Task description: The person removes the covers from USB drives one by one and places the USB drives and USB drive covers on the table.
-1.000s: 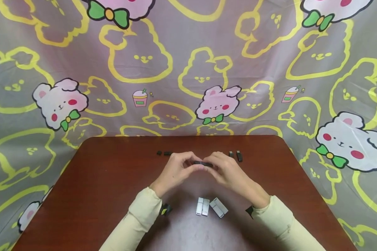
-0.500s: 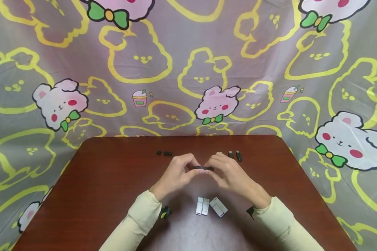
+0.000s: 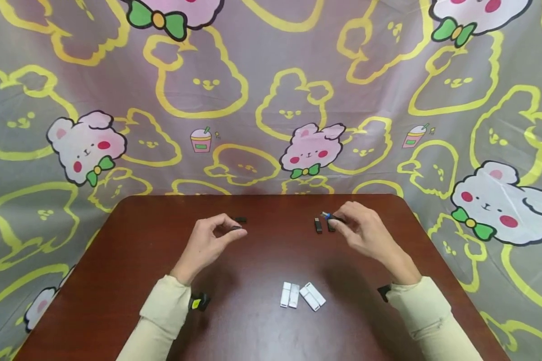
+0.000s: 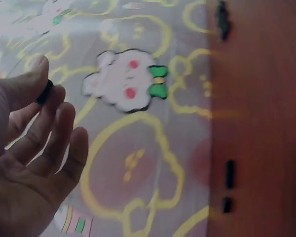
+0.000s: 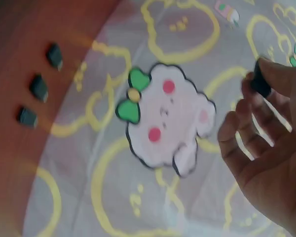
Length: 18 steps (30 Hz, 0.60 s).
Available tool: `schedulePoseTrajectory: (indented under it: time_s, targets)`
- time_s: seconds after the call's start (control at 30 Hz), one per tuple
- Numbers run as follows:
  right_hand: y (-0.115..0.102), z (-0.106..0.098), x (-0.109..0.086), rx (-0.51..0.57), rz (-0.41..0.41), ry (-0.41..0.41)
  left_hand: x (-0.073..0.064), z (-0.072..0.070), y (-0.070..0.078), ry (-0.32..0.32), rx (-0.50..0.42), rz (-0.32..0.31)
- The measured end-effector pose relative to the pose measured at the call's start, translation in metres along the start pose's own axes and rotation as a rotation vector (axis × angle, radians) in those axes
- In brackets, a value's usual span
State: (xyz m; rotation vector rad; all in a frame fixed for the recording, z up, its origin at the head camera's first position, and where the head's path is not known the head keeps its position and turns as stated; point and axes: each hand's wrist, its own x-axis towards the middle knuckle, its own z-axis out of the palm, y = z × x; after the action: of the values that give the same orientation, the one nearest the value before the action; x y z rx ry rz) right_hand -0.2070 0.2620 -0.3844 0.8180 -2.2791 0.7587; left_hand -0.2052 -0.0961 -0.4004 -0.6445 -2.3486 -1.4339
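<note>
My left hand (image 3: 210,243) pinches a small black cap (image 4: 45,92) between thumb and fingertips, over the left half of the table. Off to the right, my right hand (image 3: 368,230) holds a black USB flash drive (image 3: 337,219) above the table, its metal plug with a blue insert bare and pointing left. Beyond the left hand lie two small black caps (image 4: 230,174), one of them hidden in the head view. Several black USB drives (image 3: 318,225) stand in a row under and beside the right hand, partly covered by it.
Between the forearms, nearer the front, lie white USB-stick-shaped pieces (image 3: 289,295), with another white pair (image 3: 312,297) set at a slant beside them. The brown table (image 3: 131,281) ends at the back against a patterned cloth (image 3: 235,90).
The hands were together on one black stick. They have now drawn apart, the cap going left in the left hand and the drive going right, its plug uncovered.
</note>
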Motion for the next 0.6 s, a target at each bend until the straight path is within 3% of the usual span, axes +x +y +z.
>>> schedulePoseTrajectory:
  time_s: [0.13,0.27,0.4,0.6]
  targets:
    - [0.009,0.008,0.008,0.026,0.106,-0.018,0.002,0.009,-0.006,-0.113,0.062,0.056]
    - [0.015,0.020,0.014,0.009,0.239,0.007,-0.003,0.020,-0.011,-0.099,0.134,0.118]
    - [0.024,0.027,0.022,-0.016,0.354,-0.041,-0.007,0.023,-0.013,-0.111,0.190,0.094]
    - [0.038,0.036,0.034,-0.004,0.473,-0.130,-0.009,0.023,-0.013,-0.170,0.203,0.048]
